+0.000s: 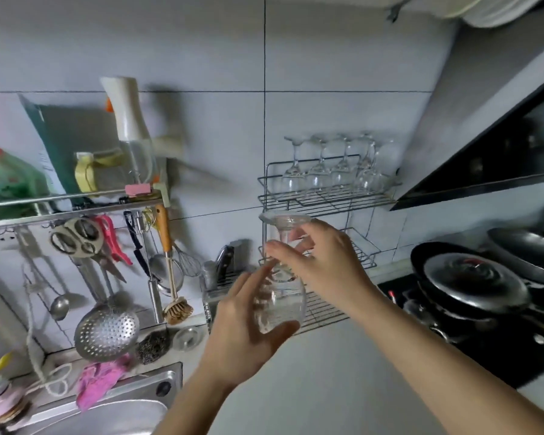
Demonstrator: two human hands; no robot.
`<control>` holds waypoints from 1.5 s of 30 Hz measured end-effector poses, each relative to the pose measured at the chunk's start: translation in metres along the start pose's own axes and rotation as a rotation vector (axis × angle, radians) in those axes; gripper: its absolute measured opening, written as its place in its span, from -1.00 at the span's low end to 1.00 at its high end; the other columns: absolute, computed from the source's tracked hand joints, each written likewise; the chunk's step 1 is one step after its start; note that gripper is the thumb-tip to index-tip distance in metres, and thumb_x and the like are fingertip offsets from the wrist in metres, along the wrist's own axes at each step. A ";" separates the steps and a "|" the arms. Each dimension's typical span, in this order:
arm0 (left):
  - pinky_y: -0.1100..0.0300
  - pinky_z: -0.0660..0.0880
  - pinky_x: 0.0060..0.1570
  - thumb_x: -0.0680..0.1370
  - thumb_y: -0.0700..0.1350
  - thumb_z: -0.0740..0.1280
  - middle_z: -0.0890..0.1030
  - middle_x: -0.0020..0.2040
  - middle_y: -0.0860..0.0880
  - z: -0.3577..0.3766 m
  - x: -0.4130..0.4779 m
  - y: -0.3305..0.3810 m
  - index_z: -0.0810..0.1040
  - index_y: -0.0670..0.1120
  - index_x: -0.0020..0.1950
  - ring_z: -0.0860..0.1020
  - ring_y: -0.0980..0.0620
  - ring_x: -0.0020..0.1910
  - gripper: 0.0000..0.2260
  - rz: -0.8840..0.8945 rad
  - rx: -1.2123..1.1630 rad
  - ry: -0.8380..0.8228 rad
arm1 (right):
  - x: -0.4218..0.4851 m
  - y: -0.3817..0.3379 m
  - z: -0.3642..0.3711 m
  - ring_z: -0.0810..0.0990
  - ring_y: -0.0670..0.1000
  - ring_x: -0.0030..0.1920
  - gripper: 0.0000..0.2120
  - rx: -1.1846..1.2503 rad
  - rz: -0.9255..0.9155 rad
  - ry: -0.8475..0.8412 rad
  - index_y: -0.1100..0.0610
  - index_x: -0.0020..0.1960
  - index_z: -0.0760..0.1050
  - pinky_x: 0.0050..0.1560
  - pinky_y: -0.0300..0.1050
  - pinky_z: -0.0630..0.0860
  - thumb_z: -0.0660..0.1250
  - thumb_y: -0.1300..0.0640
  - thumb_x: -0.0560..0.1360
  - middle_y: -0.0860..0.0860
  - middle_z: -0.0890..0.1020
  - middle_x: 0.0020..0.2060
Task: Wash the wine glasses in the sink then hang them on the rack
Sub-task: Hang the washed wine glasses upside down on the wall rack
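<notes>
Head: inverted glasses (330,175) on rack (327,201)

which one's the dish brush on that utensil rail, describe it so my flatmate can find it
Find the steel wall shelf above the sink. Utensils hang from hooks under it, and the dish brush hangs near its right end, beside the whisk. It alone has an orange wooden handle ending in a round head of tan bristles.

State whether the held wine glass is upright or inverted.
Inverted: the wine glass has its foot on top and bowl below.
</notes>
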State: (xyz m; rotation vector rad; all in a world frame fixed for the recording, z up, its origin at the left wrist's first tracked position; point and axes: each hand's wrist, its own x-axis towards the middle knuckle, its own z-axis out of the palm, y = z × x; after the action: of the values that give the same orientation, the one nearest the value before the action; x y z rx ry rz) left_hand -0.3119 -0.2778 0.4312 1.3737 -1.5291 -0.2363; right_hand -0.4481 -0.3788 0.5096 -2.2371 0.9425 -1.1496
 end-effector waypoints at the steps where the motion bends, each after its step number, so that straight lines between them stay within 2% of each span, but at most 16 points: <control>1: 0.45 0.51 0.06 0.35 0.02 0.63 0.51 0.28 0.22 0.003 0.013 0.006 0.34 0.20 0.54 0.57 0.24 0.12 -0.18 0.020 -0.002 0.002 | 0.011 -0.001 -0.014 0.60 -0.22 -0.23 -0.52 0.000 0.017 0.032 -0.05 -0.09 0.53 -0.25 -0.29 0.53 0.37 -0.44 0.30 -0.16 0.62 -0.23; 5: 0.47 0.50 0.04 0.36 0.01 0.64 0.51 0.27 0.22 0.021 0.064 0.028 0.33 0.16 0.56 0.55 0.28 0.11 -0.16 0.099 0.065 0.030 | 0.057 0.005 -0.072 0.58 -0.26 -0.06 -0.34 0.022 0.063 0.088 -0.04 0.17 0.56 -0.02 -0.23 0.55 0.47 -0.42 0.23 -0.23 0.62 -0.11; 8: 0.37 0.55 0.04 0.36 0.01 0.64 0.52 0.25 0.18 0.041 0.100 0.041 0.33 0.19 0.56 0.56 0.23 0.07 -0.16 0.144 0.098 0.057 | 0.090 0.014 -0.110 0.52 -0.32 0.03 -0.24 -0.005 0.016 0.031 -0.06 0.24 0.54 -0.07 -0.36 0.43 0.47 -0.46 0.18 -0.25 0.60 0.05; 10: 0.29 0.57 0.07 0.36 -0.01 0.63 0.52 0.27 0.15 0.058 0.125 0.047 0.33 0.18 0.56 0.57 0.19 0.06 -0.16 0.175 0.145 0.077 | 0.113 0.022 -0.131 0.55 -0.30 -0.01 -0.21 -0.020 -0.016 0.002 -0.01 0.18 0.60 -0.07 -0.30 0.49 0.43 -0.51 0.15 -0.20 0.64 0.03; 13: 0.41 0.53 0.07 0.34 -0.04 0.64 0.52 0.27 0.11 0.088 0.166 0.057 0.37 0.14 0.55 0.57 0.17 0.06 -0.17 0.175 0.204 0.132 | 0.151 0.039 -0.161 0.67 0.00 -0.08 -0.25 -0.029 -0.070 0.003 0.16 0.01 0.67 0.02 0.08 0.62 0.44 -0.47 0.16 0.06 0.71 -0.12; 16: 0.41 0.54 0.05 0.30 -0.09 0.67 0.55 0.24 0.06 0.113 0.203 0.061 0.44 0.09 0.51 0.59 0.17 0.03 -0.18 0.132 0.198 0.202 | 0.186 0.055 -0.182 0.65 0.20 -0.01 -0.22 -0.053 -0.164 -0.014 0.33 0.01 0.61 0.02 0.23 0.58 0.50 -0.37 0.21 0.26 0.67 -0.05; 18: 0.35 0.58 0.04 0.28 -0.12 0.68 0.56 0.22 0.06 0.124 0.224 0.062 0.47 0.09 0.48 0.60 0.16 0.02 -0.20 0.105 0.195 0.253 | 0.206 0.062 -0.191 0.62 0.23 0.01 -0.18 -0.101 -0.226 -0.054 0.35 0.05 0.58 0.05 0.20 0.57 0.47 -0.38 0.21 0.28 0.64 0.02; 21: 0.44 0.55 -0.04 0.26 -0.11 0.69 0.58 0.20 0.08 0.136 0.248 0.058 0.47 0.11 0.45 0.60 0.19 0.02 -0.20 0.075 0.223 0.307 | 0.233 0.072 -0.199 0.66 0.07 0.02 -0.30 -0.128 -0.240 -0.148 0.19 0.07 0.66 0.01 -0.03 0.60 0.46 -0.37 0.21 0.11 0.71 -0.01; 23: 0.43 0.56 -0.03 0.26 -0.11 0.70 0.59 0.20 0.05 0.142 0.261 0.054 0.46 0.10 0.45 0.60 0.18 0.03 -0.20 0.042 0.236 0.307 | 0.247 0.082 -0.200 0.65 0.12 0.02 -0.31 -0.096 -0.250 -0.165 0.24 0.04 0.64 0.04 0.08 0.59 0.48 -0.32 0.21 0.16 0.70 -0.04; 28: 0.14 0.64 0.07 0.30 -0.04 0.68 0.57 0.26 0.06 0.154 0.285 0.040 0.44 0.13 0.42 0.60 0.13 0.09 -0.25 -0.081 0.159 0.294 | 0.274 0.110 -0.184 0.59 0.29 0.05 -0.37 -0.042 -0.289 -0.137 0.40 0.00 0.56 0.08 0.23 0.55 0.50 -0.17 0.30 0.33 0.62 0.00; 32: 0.06 0.64 0.11 0.39 0.07 0.61 0.57 0.24 0.11 0.164 0.297 0.029 0.45 0.13 0.40 0.57 0.17 0.12 -0.37 -0.157 0.053 0.300 | 0.286 0.128 -0.168 0.66 0.12 0.00 -0.51 -0.020 -0.274 -0.081 0.27 0.02 0.65 0.07 0.06 0.58 0.50 -0.14 0.36 0.17 0.70 -0.05; 35: 0.03 0.63 0.14 0.36 0.04 0.63 0.61 0.20 0.05 0.165 0.307 0.021 0.49 0.03 0.41 0.58 0.14 0.12 -0.34 -0.200 0.112 0.332 | 0.293 0.139 -0.162 0.62 -0.10 0.01 -0.53 -0.037 -0.287 -0.135 0.13 0.13 0.64 -0.05 -0.33 0.50 0.51 -0.17 0.37 -0.06 0.68 0.00; 37: 0.09 0.61 0.13 0.33 0.04 0.65 0.62 0.13 0.07 0.165 0.311 0.016 0.52 0.02 0.40 0.58 0.16 0.09 -0.33 -0.218 0.160 0.345 | 0.296 0.143 -0.161 0.59 -0.17 0.04 -0.47 -0.044 -0.296 -0.177 0.09 0.20 0.59 -0.08 -0.45 0.40 0.52 -0.19 0.35 -0.12 0.62 0.00; 39: 0.12 0.61 0.08 0.31 0.04 0.66 0.63 0.08 0.10 0.167 0.315 0.012 0.55 0.01 0.37 0.57 0.19 0.05 -0.35 -0.235 0.192 0.347 | 0.299 0.147 -0.158 0.60 -0.14 0.09 -0.44 -0.046 -0.285 -0.221 0.07 0.22 0.56 -0.02 -0.35 0.46 0.54 -0.19 0.34 -0.11 0.61 0.02; 42: 0.18 0.56 0.08 0.30 0.04 0.67 0.65 0.08 0.06 0.171 0.320 0.007 0.56 -0.03 0.38 0.59 0.12 0.03 -0.32 -0.267 0.234 0.351 | 0.302 0.149 -0.153 0.57 -0.07 0.14 -0.41 -0.121 -0.270 -0.246 0.00 0.21 0.54 0.20 -0.03 0.45 0.51 -0.28 0.31 -0.09 0.63 0.08; 45: 0.27 0.46 0.04 0.30 0.05 0.66 0.62 0.04 0.06 0.176 0.322 0.004 0.56 -0.05 0.38 0.57 0.09 0.03 -0.31 -0.303 0.277 0.341 | 0.304 0.152 -0.149 0.54 -0.05 0.12 -0.46 -0.220 -0.271 -0.238 -0.03 0.12 0.56 0.23 0.05 0.40 0.49 -0.33 0.29 -0.12 0.64 0.03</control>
State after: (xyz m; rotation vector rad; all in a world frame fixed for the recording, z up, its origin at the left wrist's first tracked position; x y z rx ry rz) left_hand -0.3920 -0.6228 0.5262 1.7655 -1.0959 0.0291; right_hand -0.5004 -0.7180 0.6512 -2.6740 0.7139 -0.8930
